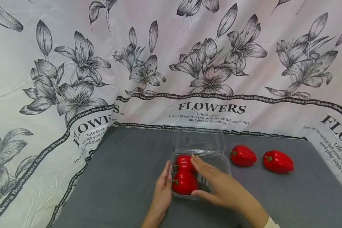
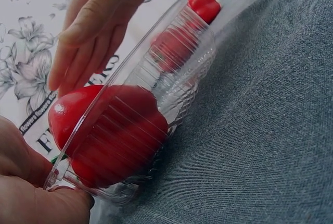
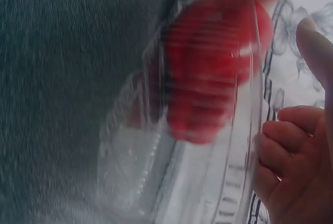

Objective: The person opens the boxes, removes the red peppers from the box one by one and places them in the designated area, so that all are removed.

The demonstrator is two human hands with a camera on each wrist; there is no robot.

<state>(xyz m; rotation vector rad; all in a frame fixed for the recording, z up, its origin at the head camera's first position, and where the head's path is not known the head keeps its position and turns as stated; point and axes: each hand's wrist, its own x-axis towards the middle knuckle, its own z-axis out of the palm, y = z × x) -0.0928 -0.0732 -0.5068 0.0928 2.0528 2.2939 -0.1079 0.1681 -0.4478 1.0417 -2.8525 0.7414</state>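
Observation:
A clear plastic clamshell box [image 1: 213,155] sits on the grey cloth with its lid [image 1: 199,141] tipped back. Two red bell peppers with green stems lie in its left half, the front pepper [image 1: 185,182] and the back pepper [image 1: 183,162]. My left hand [image 1: 161,188] holds the box at its left side, and in the left wrist view the rim lies between thumb and fingers. Over the box, my right hand [image 1: 220,183] has its fingers stretched out beside the peppers, holding nothing. Whether its fingertips touch the back pepper, I cannot tell.
To the right of the box lie two more red bell peppers, a nearer-to-box pepper [image 1: 243,155] and a farther pepper [image 1: 278,161]. A flower-printed curtain [image 1: 211,110] hangs behind and at both sides of the grey cloth [image 1: 125,177].

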